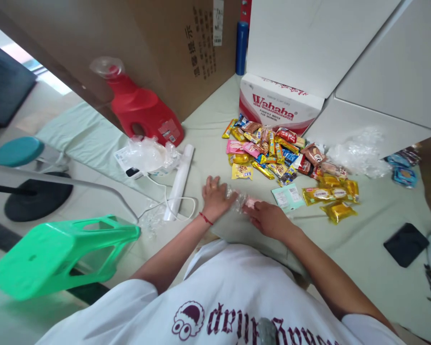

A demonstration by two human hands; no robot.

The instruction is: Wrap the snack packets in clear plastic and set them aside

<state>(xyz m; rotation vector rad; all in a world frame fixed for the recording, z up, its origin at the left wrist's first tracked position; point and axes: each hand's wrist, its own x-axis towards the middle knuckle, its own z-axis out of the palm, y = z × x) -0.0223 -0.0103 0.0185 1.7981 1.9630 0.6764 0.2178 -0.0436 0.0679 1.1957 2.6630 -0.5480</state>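
Observation:
My left hand point(214, 197) rests on the pale green table point(345, 239), its fingers closed on one end of a small clear plastic bag point(241, 201). My right hand point(267, 218) pinches the other end of that bag, where a pink snack packet shows inside. Both hands meet close to my chest. A pile of colourful snack packets point(273, 153) lies just beyond them. Several yellow packets point(332, 197) and a pale green packet point(287, 197) lie to the right of my hands.
A red detergent jug point(143, 112) stands at the back left beside crumpled plastic point(149, 153) and a white roll point(179, 182). A Wahaha box point(278, 108) and cardboard boxes line the back. A black phone point(405, 244) lies right; a green stool point(61, 254) is left.

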